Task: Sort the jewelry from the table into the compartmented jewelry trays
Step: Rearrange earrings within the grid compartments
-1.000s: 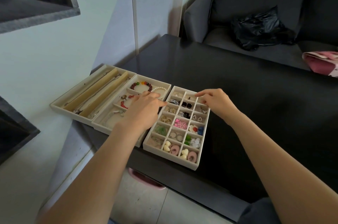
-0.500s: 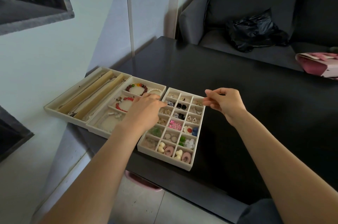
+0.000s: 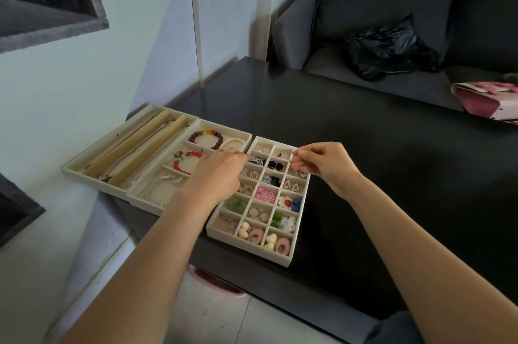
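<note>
Hovering both hands over the small-cell tray (image 3: 286,258) on the tabletop (image 3: 378,175), I keep my right hand (image 3: 328,165) pinched, perhaps on something tiny, while my left hand (image 3: 221,172), fingers loosely curled, rests at its edge.

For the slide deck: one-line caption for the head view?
Both hands, left and right, work over the far end of a many-celled earring tray beside bracelet and necklace trays.

Three trays sit side by side at the table's (image 3: 364,147) left edge: necklace tray (image 3: 84,164) leftmost, bracelet tray (image 3: 145,197) centre, earring tray (image 3: 302,203) rightmost.
</note>
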